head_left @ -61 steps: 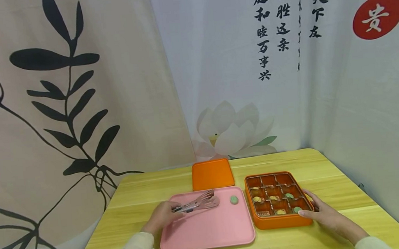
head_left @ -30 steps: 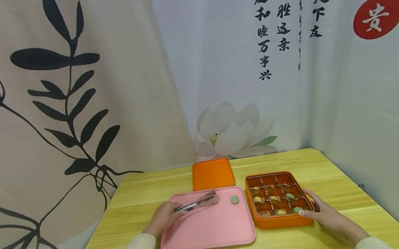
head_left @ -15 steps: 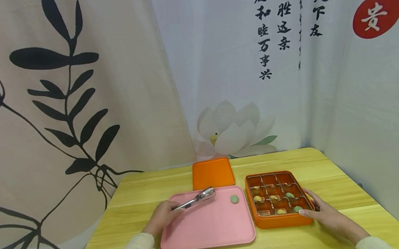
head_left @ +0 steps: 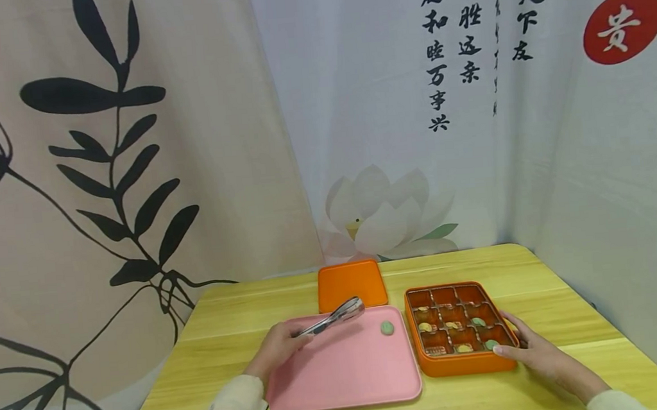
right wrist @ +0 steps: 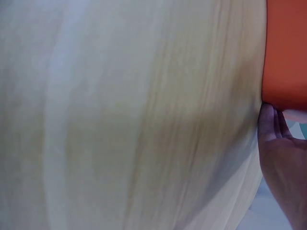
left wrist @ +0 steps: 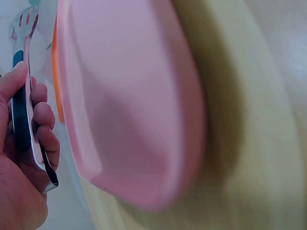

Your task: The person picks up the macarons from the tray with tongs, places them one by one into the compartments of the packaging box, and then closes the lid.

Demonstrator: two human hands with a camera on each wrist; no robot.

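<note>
My left hand (head_left: pixel 280 347) grips steel serving tongs (head_left: pixel 337 315) above the far left part of a pink tray (head_left: pixel 348 380). In the left wrist view, my thumb and fingers wrap the dark handle (left wrist: pixel 20 112) of the tongs, whose slotted end points away. A small round green piece (head_left: pixel 387 328) lies near the tray's far right corner, to the right of the tongs. My right hand (head_left: pixel 540 359) holds the near right corner of an orange box (head_left: pixel 467 366), thumb at the rim and fingers along its side.
Several yellow and green pieces sit in the box's divided compartments; its back row shows bare. Behind the tray lies a flat orange lid (head_left: pixel 349 284). Printed curtains stand behind and to the right of the wooden table (head_left: pixel 581 326).
The tongs' two arms, spread apart at first, have come together. My left hand has moved a little right and forward, tilting the tongs' tips up. The right hand and box stay put.
</note>
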